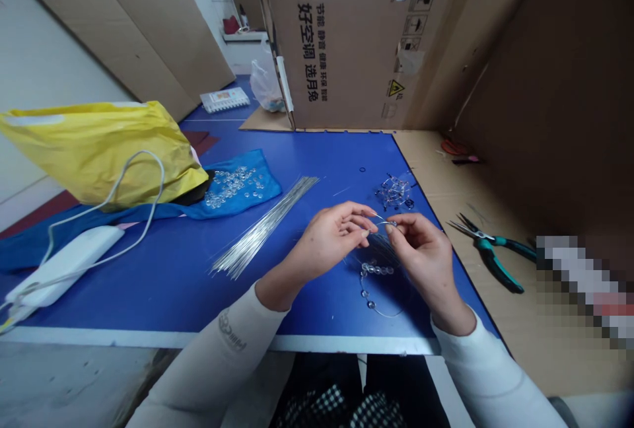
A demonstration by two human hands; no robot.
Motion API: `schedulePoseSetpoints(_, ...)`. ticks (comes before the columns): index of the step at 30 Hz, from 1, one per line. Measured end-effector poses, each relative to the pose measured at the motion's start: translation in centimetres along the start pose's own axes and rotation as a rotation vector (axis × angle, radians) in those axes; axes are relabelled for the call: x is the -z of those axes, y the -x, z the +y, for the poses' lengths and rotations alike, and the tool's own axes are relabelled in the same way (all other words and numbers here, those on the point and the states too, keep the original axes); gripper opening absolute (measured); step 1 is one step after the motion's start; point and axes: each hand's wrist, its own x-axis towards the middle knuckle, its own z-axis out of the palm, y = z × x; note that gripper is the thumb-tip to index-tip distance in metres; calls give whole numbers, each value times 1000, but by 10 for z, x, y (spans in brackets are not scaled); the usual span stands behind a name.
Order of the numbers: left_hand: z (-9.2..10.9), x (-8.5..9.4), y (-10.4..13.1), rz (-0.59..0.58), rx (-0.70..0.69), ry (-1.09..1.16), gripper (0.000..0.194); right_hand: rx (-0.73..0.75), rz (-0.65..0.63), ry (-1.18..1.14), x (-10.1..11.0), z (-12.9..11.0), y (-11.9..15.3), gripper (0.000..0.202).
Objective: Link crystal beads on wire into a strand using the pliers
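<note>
Over the blue table point(317, 309), my left hand point(331, 238) has its fingers curled, thumb and fingertips closed near a thin wire point(379, 218). My right hand point(424, 247) pinches the wire, with a small clear bead at its fingertips. Below and between the hands, a strand of clear beads point(378, 270) curves down to a loop of wire on the table. A bundle of straight silvery wires point(265, 228) lies left of my left hand. Beyond my right hand sits a small tangle of wire and beads point(395, 191).
Loose clear beads point(235, 185) rest on blue cloth point(265, 180) beside a yellow bag point(109, 150). A white power strip point(69, 273) with a cable lies at the left. Green-handled pliers point(495, 251) are on cardboard at the right. A large cardboard box point(347, 38) stands behind.
</note>
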Motion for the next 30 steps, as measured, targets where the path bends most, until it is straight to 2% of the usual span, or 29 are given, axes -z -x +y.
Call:
schedulePoseSetpoints(5, -7, -2, -2, 38, -11, 24, 31, -29, 10, 0, -2, 5, -1, 12)
schedulePoseSetpoints(12, -15, -2, -5, 127, -31, -49, 37, -140, -109, -84, -3, 4, -4, 18)
schedulePoseSetpoints(22, -11, 0, -4, 148, -49, -118, 34, -101, -187, -27, 4, 1, -3, 20)
schedulePoseSetpoints(25, -10, -1, -3, 139, -44, -128, 34, -56, -163, 65, 6, -4, -4, 18)
schedulePoseSetpoints(27, -10, -2, -3, 116, -49, -147, 34, 29, -141, 153, 8, -10, -6, 18)
schedulePoseSetpoints(30, -12, -3, -2, 73, -77, -204, 36, 160, -189, 232, 9, -21, -12, 19)
